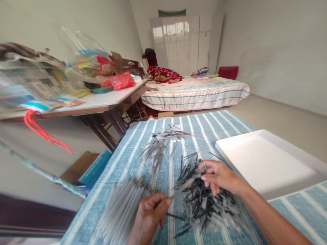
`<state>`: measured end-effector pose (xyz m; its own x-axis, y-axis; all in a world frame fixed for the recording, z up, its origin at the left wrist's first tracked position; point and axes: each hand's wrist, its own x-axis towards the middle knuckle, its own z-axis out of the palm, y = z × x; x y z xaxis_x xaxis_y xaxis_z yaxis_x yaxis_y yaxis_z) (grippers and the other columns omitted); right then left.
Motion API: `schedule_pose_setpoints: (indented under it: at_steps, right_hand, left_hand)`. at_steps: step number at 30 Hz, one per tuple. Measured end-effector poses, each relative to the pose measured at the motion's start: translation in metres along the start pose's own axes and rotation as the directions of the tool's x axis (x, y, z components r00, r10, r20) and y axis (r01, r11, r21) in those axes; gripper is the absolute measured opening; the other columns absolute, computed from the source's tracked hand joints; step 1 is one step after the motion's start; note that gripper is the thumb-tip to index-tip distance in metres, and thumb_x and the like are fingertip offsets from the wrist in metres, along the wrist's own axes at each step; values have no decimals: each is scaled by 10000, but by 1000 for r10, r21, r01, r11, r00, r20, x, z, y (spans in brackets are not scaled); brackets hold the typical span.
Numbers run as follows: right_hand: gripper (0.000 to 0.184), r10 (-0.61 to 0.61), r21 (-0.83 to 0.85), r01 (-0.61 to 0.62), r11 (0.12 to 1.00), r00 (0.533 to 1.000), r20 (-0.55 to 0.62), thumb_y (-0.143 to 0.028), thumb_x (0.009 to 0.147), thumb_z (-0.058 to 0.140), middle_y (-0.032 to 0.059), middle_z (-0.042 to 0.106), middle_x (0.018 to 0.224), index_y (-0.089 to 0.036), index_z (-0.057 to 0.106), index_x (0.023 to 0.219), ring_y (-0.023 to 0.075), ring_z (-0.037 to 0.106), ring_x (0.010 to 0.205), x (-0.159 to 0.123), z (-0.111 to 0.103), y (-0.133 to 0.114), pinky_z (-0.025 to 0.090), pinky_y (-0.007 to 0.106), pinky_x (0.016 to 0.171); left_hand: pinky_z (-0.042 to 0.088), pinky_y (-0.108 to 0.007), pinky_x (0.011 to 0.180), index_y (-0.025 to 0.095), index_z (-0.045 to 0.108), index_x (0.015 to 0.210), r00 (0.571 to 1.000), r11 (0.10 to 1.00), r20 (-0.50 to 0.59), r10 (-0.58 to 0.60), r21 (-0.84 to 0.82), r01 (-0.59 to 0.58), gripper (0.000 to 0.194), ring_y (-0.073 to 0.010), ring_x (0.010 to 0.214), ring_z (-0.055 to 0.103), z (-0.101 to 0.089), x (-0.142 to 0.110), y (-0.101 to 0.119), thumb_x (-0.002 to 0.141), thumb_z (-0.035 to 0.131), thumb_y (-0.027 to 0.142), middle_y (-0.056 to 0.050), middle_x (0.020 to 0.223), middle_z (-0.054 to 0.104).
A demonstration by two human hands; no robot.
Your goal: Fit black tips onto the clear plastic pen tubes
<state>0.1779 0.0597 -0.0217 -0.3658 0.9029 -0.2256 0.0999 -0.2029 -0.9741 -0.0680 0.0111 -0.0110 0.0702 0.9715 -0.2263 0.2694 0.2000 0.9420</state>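
Left hand (152, 212), bottom centre, pinches 1 end of a thin translucent strip (184, 187) between thumb and forefinger; the strip slants up towards the right hand (218, 177), whose thumb and forefinger stand slightly parted, grip unclear, over a dark-and-clear pile (205, 204). Pale tubes (121, 209) lie lower left. Upper-left packets (42, 105) are too blurred to read.

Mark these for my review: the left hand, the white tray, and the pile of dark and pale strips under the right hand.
Left hand (150, 213): head view, on the back of the hand.
White tray (268, 166): head view, on its bare inside floor.
Mixed pile (200, 206): head view, on dark strips near its middle.
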Motion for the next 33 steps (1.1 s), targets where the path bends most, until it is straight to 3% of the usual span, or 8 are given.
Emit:
schedule_pose_setpoints:
  at_steps: [3, 8, 15, 21, 24, 26, 30, 33]
  right_hand:
    - [359, 18, -23, -17, 1000, 1000, 22, -480, 752, 551, -66, 586, 483, -167, 500, 920, 61, 496, 267, 0, 8, 0, 295, 111, 261]
    - [422, 11, -10, -10, 1000, 998, 64, -547, 749, 509, -42, 579, 445, -160, 449, 595, 51, 487, 269, -1, 21, -1, 261, 114, 262]
    - [362, -26, -54, 33, 998, 992, 121, -500, 741, 554, -50, 584, 479, -163, 480, 634, 51, 499, 294, -5, 21, -5, 289, 121, 293]
    - [379, -103, -209, 122, 970, 990, 100, -436, 797, 505, -59, 517, 427, -168, 449, 534, 40, 461, 290, -8, 25, -9, 269, 129, 312]
    - [358, -109, -201, 130, 971, 988, 112, -436, 817, 473, -57, 538, 450, -173, 454, 576, 34, 443, 282, -8, 21, -10, 255, 129, 309]
    - [332, -114, -172, 121, 978, 992, 50, -445, 806, 486, -51, 564, 473, -173, 467, 617, 39, 449, 284, -7, 12, -9, 260, 132, 310]
    - [348, -110, -154, 82, 985, 977, -181, -475, 791, 476, -47, 557, 457, -177, 453, 613, 46, 429, 264, -5, -15, -6, 280, 150, 306]
    - [352, -108, -183, 60, 981, 957, -269, -466, 791, 457, -58, 509, 405, -184, 436, 582, 54, 412, 255, -3, -30, -3, 285, 165, 308]
  left_hand:
    - [212, -206, 415, 154, 524, 494, 1000, 1000, 3, -24, -6, 24, 358, -70, 380, 296, 3, 1, -1, 661, 611, 459, 60, 357, 377]
    - [224, -205, 418, 149, 558, 521, 999, 1000, 50, -16, 24, 14, 334, -72, 379, 305, 5, 1, -2, 684, 598, 438, 60, 360, 382]
    - [325, -200, 485, 143, 588, 606, 954, 991, 299, 32, 112, -68, 240, -103, 488, 449, 15, -5, 8, 763, 521, 312, 24, 515, 490]
    - [278, -197, 421, 159, 524, 558, 951, 998, 310, -19, 57, 2, 261, -79, 397, 377, 21, -10, 9, 765, 523, 318, 39, 437, 457]
    - [278, -192, 407, 155, 542, 590, 941, 999, 337, -43, 46, 30, 240, -77, 387, 381, 17, -9, 7, 753, 541, 330, 35, 443, 481]
    - [291, -192, 410, 153, 547, 599, 929, 998, 366, -60, 50, 45, 239, -80, 394, 403, 10, -8, 7, 747, 549, 340, 27, 462, 503]
    - [333, -198, 438, 140, 585, 613, 901, 992, 419, -116, 102, 80, 240, -97, 436, 464, -17, -6, 8, 723, 588, 353, 3, 515, 549]
    - [389, -223, 501, 149, 621, 669, 933, 993, 343, -109, 81, 86, 227, -125, 481, 529, -38, -4, 11, 736, 589, 363, -16, 572, 613]
